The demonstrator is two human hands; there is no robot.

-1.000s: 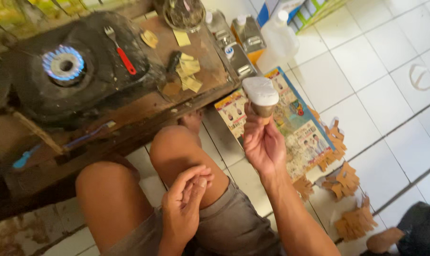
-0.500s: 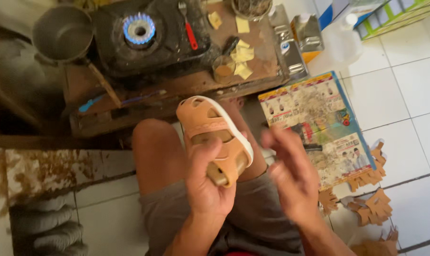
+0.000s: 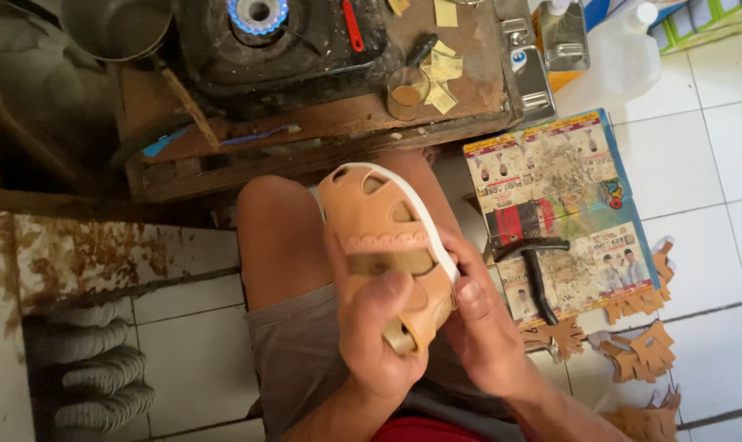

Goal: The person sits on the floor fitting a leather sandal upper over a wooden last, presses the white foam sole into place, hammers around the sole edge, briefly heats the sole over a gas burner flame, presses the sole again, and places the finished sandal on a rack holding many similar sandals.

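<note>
Tan leather sandal upper point(image 3: 379, 237) on last, white sole rim, held over lap. Left hand point(image 3: 379, 336) wrapped around heel end, thumb pressed on top. Right hand point(image 3: 486, 336) closed against sandal side. Black hammer point(image 3: 535, 270) laid on glossy printed sheet point(image 3: 559, 172).

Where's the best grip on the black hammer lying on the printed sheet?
Probably the handle of the hammer, taken from above, fingers closing across its sides. It lies flat on the printed sheet with nothing over it, head toward the workbench and handle end toward the leather cutouts. It is nearest the right hand.
</note>
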